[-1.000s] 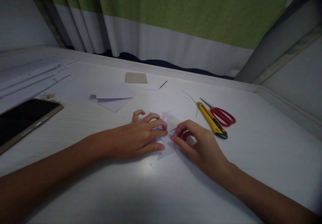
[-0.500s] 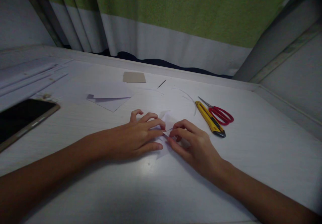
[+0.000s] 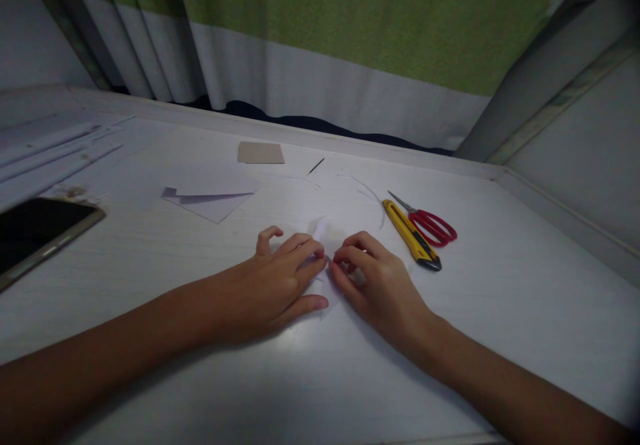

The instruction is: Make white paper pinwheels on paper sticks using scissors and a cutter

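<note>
At the left edge of the frame, a dark phone (image 3: pixel 40 232) is lying flat on the white tabletop (image 3: pixel 500 312), and right of it, in the upper left centre, a folded white sheet (image 3: pixel 210 195) and a small tan card (image 3: pixel 261 152) are resting well apart from my hands.

At centre frame, my left hand (image 3: pixel 273 282) is pressing palm-down on the small white paper piece (image 3: pixel 326 235); its fingers (image 3: pixel 305 252) are spread and flattened, pinning the paper rather than closing around it. Just beside it, my right hand (image 3: pixel 377 285) is curling over the same piece, with thumb and forefinger meeting in a pinch on a fold or edge of the paper, close to the left fingertips. How much paper sits inside that pinch I cannot tell, since both hands are covering most of it.

I am judging the step in hand to be forming or sharpening a crease. The next move is calling for steady downward pressure from the left hand while the right fingers are running along the fold line.

The visible paper is pointing toward the upper part of the frame, away from me, and its long axis appears to be running near to far between the hands, though most of it is hidden.

Right of centre, a yellow utility knife (image 3: pixel 411 235) and red-handled scissors (image 3: pixel 430 224) are lying just beside each other, untouched.
</note>
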Motion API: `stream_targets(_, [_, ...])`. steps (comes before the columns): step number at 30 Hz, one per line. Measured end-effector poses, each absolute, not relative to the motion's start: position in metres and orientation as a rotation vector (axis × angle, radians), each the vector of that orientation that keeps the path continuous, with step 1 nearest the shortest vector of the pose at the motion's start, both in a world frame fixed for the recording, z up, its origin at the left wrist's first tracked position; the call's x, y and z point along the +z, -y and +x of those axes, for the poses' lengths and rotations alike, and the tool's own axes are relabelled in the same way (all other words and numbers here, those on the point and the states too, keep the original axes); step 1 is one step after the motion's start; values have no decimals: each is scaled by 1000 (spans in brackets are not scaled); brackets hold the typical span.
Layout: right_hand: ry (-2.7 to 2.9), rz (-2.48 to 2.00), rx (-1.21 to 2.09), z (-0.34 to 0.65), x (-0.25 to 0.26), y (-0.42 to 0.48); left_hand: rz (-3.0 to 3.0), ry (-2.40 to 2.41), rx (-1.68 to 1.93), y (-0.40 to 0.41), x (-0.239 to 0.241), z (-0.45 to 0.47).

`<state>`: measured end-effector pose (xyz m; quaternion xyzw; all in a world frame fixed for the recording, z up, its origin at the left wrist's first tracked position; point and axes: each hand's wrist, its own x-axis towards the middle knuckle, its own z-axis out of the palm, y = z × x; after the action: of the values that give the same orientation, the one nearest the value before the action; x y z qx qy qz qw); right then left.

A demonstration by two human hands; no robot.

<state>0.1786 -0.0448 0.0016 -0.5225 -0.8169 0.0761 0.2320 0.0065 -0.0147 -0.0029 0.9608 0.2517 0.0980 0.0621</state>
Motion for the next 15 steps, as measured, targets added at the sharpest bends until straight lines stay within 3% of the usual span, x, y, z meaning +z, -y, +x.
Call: stream_targets(15, [2393,-1414,149,179,-2,41,2909,-776,373,16,-4,8])
